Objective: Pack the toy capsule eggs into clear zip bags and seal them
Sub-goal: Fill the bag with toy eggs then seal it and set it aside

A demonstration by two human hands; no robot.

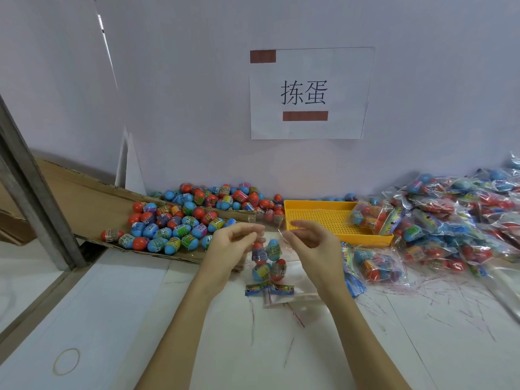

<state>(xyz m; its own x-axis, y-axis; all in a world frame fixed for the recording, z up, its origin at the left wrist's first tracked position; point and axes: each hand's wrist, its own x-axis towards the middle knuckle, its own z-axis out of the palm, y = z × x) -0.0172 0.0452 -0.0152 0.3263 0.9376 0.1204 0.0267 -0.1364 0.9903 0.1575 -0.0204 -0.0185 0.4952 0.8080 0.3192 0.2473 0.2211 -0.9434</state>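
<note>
Nearest me the white table point(394, 347) is smooth, scribbled with thin red pen lines, and a pale rubber band point(66, 361) lies in a loop at its left front. My forearms reach forward from the bottom edge, converging, both wrists bent a little upward. My left hand point(231, 246) and right hand point(311, 238) are raised above the table, thumb and forefinger of each pinching the top edge of a clear zip bag point(268, 260), the remaining fingers loosely curled; the thin glossy film hangs between them. Inside it I see four toy capsule eggs point(267, 261), smooth plastic ovals in blue and red with printed wrap bands, stacked two over two, and a printed paper strip point(269, 290) at the bag's bottom, where it meets the table. Beneath lie flat empty bags point(292, 298). Just right sits a filled bag point(377, 267) beside a stack of blue printed cards point(353, 280). Beyond my right hand is a yellow perforated plastic tray point(318, 218) with another filled bag resting at its right end. A crinkled heap of packed bags point(461, 218) fills the right side. To the left, loose eggs point(180, 220) spread over flattened brown cardboard point(84, 204). On the wall hangs a paper sign point(309, 92).
</note>
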